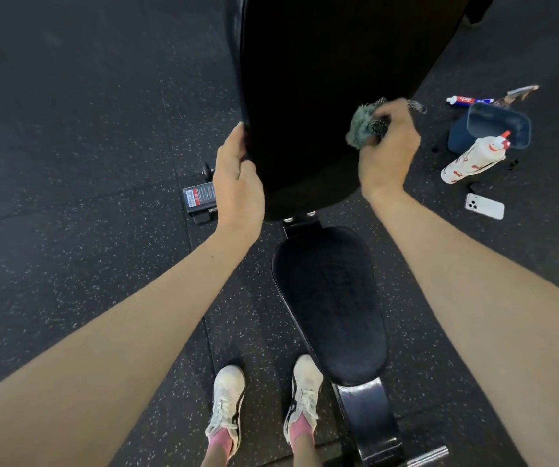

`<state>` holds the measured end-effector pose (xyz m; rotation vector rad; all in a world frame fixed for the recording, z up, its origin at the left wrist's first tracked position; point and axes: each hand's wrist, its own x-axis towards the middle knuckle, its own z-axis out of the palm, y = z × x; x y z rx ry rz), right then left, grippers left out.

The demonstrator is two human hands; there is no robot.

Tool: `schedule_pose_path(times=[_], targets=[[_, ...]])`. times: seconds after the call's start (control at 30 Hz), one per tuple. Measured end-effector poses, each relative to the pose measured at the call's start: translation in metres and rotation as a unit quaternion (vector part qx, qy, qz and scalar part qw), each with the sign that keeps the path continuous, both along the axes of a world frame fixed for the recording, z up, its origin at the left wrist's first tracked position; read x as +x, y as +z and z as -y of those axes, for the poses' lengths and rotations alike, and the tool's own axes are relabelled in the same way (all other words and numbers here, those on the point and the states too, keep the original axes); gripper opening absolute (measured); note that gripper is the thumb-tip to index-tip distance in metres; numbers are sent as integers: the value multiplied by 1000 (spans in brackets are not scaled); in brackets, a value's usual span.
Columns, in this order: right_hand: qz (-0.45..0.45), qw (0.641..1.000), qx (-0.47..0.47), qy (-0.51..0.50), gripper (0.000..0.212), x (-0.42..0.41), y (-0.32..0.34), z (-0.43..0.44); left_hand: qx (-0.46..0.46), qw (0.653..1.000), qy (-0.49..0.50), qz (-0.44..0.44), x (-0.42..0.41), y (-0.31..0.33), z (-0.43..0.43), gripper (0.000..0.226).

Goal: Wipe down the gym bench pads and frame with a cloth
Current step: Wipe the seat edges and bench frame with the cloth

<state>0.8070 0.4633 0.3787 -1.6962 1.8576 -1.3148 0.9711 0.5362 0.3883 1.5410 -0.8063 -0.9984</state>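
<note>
Right hand (389, 153) is gripping a bunched grey-green cloth (359, 129) and is holding it against the lower right part of the back pad (322, 79). The fingers are curled tightly round the cloth, the knuckles are pointing up, and the wrist is bending slightly inward toward the pad. A speckled black-and-white piece is showing between the fingers and above the hand; I cannot tell if it belongs to the same cloth.

The left hand (237, 183) is holding the lower left edge of the back pad. The thumb is lying straight up along the edge, and the other fingers are wrapping round it, mostly hidden. Both forearms are reaching forward, nearly straight.

The back pad is black and is standing tilted up. Just below its bottom end the seat pad (332, 298) is lying, with the dark frame (369, 419) coming out under it toward the person. Two white shoes (227, 396) are standing below the back pad, left of the seat pad.

To the right of the back pad, on the speckled floor (69, 163), several things are lying close together: a white spray bottle (470, 160) with a red nozzle, a blue tub (493, 129), a small tube (466, 100) and a white phone (483, 206). To the lower left of the back pad a label (200, 195) is sitting on a frame foot.
</note>
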Motion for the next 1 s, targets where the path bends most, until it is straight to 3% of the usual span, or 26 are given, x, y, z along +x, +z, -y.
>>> schedule_pose_path(times=[0.3,0.67,0.73,1.0], targets=[[58,987,104,-103,31,-46,6,24,-1,1000,31,5,-2,-6,3,52],[87,980,92,-155,32,-12,-17,15,13,989,133,-60,-6,-7,13,59],[93,980,81,-156,37,2,-21,9,9,989,131,-68,-3,-8,12,59],[134,987,16,-86,24,77,-25,-31,18,998,21,-61,21,-2,5,66]])
